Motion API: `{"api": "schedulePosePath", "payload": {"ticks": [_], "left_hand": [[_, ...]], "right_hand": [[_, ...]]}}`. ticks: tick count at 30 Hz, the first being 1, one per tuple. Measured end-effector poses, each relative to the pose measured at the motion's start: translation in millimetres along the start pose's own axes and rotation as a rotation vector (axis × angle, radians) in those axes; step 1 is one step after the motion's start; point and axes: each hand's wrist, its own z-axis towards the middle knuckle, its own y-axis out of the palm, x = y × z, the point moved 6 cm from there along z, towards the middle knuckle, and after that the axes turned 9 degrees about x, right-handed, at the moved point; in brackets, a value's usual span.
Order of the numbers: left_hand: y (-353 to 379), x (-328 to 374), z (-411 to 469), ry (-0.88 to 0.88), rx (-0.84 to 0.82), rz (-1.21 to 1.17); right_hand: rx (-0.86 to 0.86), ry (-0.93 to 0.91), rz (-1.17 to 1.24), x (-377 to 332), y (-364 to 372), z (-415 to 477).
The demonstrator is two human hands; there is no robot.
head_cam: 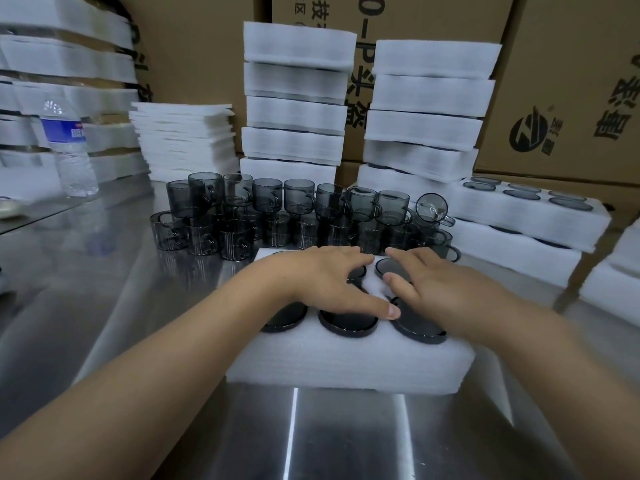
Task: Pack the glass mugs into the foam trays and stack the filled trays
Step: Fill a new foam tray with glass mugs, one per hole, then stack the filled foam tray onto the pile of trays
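Note:
A white foam tray [346, 362] lies in front of me on the steel table, its round pockets filled with dark smoky glass mugs [348, 322] set upside down. My left hand [329, 282] lies flat on the tray's middle with straight fingers, the thumb touching a mug base. My right hand [433, 289] presses flat on the tray's right half, fingers spread over another mug [388, 266]. Behind the tray stand several loose smoky mugs [298, 213], stacked two high in rows.
Two tall stacks of filled foam trays [294, 109] [426, 112] rise behind the mugs, a lower stack [526, 220] stands at the right. A pile of thin foam sheets [183, 140] and a water bottle [71, 147] stand at the left. Cardboard boxes [571, 81] line the back.

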Motion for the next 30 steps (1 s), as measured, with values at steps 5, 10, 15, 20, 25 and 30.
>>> {"api": "schedulePosePath", "payload": {"ticks": [5, 10, 15, 20, 25, 30], "left_hand": [[-9, 6, -17, 0.071, 0.230, -0.180], [-54, -25, -74, 0.012, 0.580, -0.273], [-38, -38, -117, 0.042, 0.438, 0.207], [-34, -14, -130, 0.352, 0.516, 0.388], [-72, 24, -97, 0.504, 0.676, 0.418], [-122, 79, -24, 0.510, 0.759, 0.418]], "right_hand": [[0.273, -0.061, -0.014, -13, -24, -19], [0.499, -0.191, 0.236, -22, -58, -68], [0.410, -0.273, -0.121, -33, -37, -99], [0.472, -0.312, -0.113, -22, -48, -104], [0.608, -0.235, -0.110, 16, -110, -103], [0.621, -0.017, -0.205, 88, -159, -54]]}}
